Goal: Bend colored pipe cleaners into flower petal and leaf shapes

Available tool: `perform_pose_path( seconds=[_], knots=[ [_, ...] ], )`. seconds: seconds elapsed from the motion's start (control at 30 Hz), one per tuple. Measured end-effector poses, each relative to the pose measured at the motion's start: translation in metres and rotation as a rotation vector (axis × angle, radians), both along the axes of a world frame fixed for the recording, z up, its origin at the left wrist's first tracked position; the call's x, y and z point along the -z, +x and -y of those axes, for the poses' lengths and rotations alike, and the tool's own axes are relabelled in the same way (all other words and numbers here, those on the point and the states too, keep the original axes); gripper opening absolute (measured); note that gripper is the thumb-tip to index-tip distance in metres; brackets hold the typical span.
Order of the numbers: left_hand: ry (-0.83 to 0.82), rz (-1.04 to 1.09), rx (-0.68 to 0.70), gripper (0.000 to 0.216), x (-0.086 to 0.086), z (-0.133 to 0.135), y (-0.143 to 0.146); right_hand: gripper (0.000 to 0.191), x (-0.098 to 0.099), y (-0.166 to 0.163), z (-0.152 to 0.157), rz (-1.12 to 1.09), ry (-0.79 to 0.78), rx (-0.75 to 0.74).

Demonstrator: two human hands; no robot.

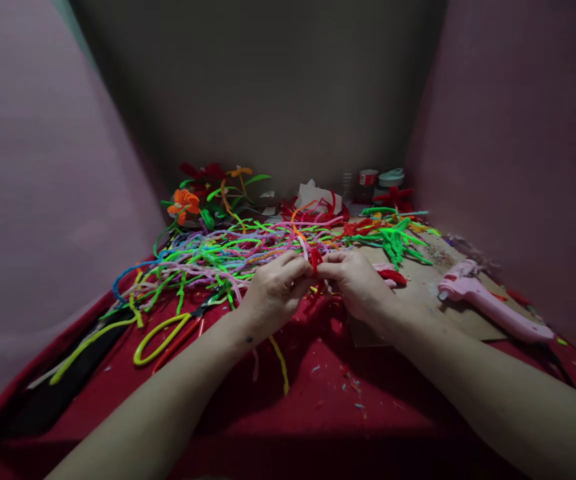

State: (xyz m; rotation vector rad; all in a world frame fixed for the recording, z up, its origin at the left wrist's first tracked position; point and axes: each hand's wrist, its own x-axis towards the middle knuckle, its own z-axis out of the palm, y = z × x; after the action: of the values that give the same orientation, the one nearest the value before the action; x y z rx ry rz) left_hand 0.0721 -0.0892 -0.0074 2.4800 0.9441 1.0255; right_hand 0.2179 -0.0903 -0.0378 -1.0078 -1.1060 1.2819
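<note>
Both my hands meet at the middle, raised over the near edge of a heap of coloured pipe cleaners (208, 253). Between them is a red pipe cleaner (315, 261), bent into a small loop. My left hand (278, 287) pinches it from one side with thumb and forefinger. From the other side the fingers of my right hand (355, 280) close on the same red piece. The fingertips partly hide its lower end. Another red piece (393, 275) lies just beyond my right hand.
Scissors (168, 337) with yellow and red handles lie left on the red cloth (278, 420). A pink glue gun (493, 303) rests on cardboard (428, 310) at right. Orange (185, 205) and red pipe-cleaner flowers, a white piece and a lidded cup (391, 179) stand at the back.
</note>
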Motion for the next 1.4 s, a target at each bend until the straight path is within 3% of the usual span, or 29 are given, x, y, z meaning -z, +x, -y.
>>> perform_pose_path(
  seconds=[0.1, 0.3, 0.47, 0.63, 0.73, 0.97, 1.17, 1.4],
  knots=[
    [-0.098, 0.016, -0.005, 0.01, 0.001, -0.002, 0.0, 0.008, 0.002, 0.0, -0.001, -0.07, -0.038, -0.033],
    [-0.555, 0.201, -0.001, 0.021, -0.006, 0.0, -0.001, 0.007, -0.005, 0.0, 0.004, -0.092, -0.044, -0.067],
    [-0.696, 0.352, -0.016, 0.019, -0.006, -0.002, -0.001, 0.004, -0.003, 0.0, 0.003, -0.182, -0.021, -0.142],
    [-0.972, 0.491, 0.173, 0.028, -0.003, -0.004, 0.0, 0.008, -0.005, 0.0, 0.003, -0.233, -0.079, -0.165],
    [-0.971, 0.494, 0.205, 0.023, -0.003, -0.004, 0.001, 0.014, -0.009, 0.0, 0.005, -0.214, -0.124, -0.14],
    [-0.872, 0.38, 0.141, 0.021, -0.004, -0.006, 0.001, 0.015, -0.012, 0.001, 0.004, -0.279, -0.101, -0.054],
    [-0.862, 0.343, 0.093, 0.017, 0.0, -0.009, -0.004, 0.015, -0.008, 0.002, 0.001, -0.29, -0.088, -0.068],
    [-0.814, 0.493, 0.016, 0.013, -0.004, -0.012, -0.004, 0.02, -0.008, 0.002, 0.006, -0.28, -0.089, -0.283]
  ],
)
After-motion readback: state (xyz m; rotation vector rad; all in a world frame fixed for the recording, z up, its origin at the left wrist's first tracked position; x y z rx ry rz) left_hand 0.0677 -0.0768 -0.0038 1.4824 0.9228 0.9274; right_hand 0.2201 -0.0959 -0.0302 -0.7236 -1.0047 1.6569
